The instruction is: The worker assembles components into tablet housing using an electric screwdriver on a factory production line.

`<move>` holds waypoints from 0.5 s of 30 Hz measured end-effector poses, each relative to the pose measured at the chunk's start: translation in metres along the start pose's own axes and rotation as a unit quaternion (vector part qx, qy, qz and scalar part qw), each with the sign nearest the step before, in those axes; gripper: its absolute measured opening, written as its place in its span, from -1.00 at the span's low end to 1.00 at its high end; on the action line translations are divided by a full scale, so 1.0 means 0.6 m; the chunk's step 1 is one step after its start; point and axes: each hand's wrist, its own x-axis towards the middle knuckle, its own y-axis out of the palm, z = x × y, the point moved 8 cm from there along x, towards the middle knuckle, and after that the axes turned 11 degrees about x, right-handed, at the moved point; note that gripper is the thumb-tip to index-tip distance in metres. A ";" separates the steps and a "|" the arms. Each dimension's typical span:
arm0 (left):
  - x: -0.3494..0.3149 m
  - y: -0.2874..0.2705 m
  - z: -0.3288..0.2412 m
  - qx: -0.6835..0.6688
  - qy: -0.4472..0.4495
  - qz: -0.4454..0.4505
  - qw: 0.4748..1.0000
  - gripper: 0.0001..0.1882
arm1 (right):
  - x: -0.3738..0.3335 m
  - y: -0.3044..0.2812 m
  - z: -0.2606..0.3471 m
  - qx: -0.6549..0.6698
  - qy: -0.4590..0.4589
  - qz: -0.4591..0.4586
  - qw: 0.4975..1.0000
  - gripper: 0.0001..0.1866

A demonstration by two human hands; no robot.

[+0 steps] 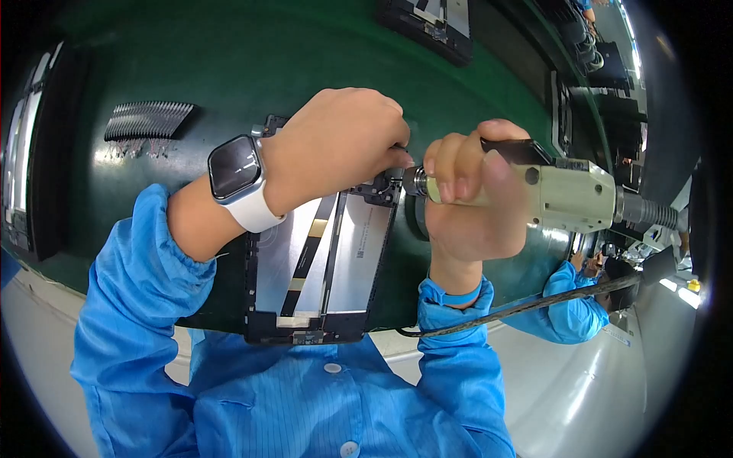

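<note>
An opened tablet chassis (359,252), with a black frame, silvery plates and a dark ribbon cable, lies on the green tabletop before me. My left hand (343,141) reaches over its far end, fingers curled in and fingertips pressed together near the far right corner. What they pinch, if anything, is hidden. My right hand (477,206) is wrapped round a pale green electric screwdriver (576,195), held nearly level. The screwdriver's metal nose points left at that corner, close to my left fingertips. Exactly where its tip touches cannot be made out.
A row of thin black parts with fine wire ends (149,122) lies at the far left. Black frames with silvery panels stand at the left edge (30,153) and far back (431,27). A dark cable (527,305) crosses my right sleeve. Another person (573,301) sits at right.
</note>
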 end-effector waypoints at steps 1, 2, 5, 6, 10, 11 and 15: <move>0.001 -0.001 -0.002 -0.001 0.009 -0.009 1.000 -0.82 | 0.000 0.000 -0.002 -0.002 0.004 0.001 1.000 -0.70; 0.002 0.001 -0.002 -0.004 0.006 -0.010 1.000 -0.82 | -0.001 -0.001 -0.001 -0.010 -0.005 -0.002 1.000 -0.71; 0.001 0.005 0.003 -0.014 -0.010 0.013 1.000 -0.82 | 0.001 -0.001 -0.005 -0.019 -0.010 -0.004 1.000 -0.72; -0.001 0.005 0.005 -0.014 -0.015 0.016 1.000 -0.82 | 0.002 0.000 -0.007 -0.021 -0.009 -0.005 1.000 -0.73; -0.001 0.004 0.006 -0.022 -0.005 0.000 1.000 -0.84 | 0.002 0.005 -0.009 -0.018 0.002 0.019 1.000 -0.76; -0.001 0.005 0.005 -0.022 -0.005 0.000 1.000 -0.84 | 0.003 0.008 -0.009 -0.028 0.006 0.023 0.999 -0.77; -0.001 0.004 0.004 -0.022 -0.007 -0.017 1.000 -0.86 | 0.003 0.007 -0.013 -0.021 0.008 0.035 0.999 -0.80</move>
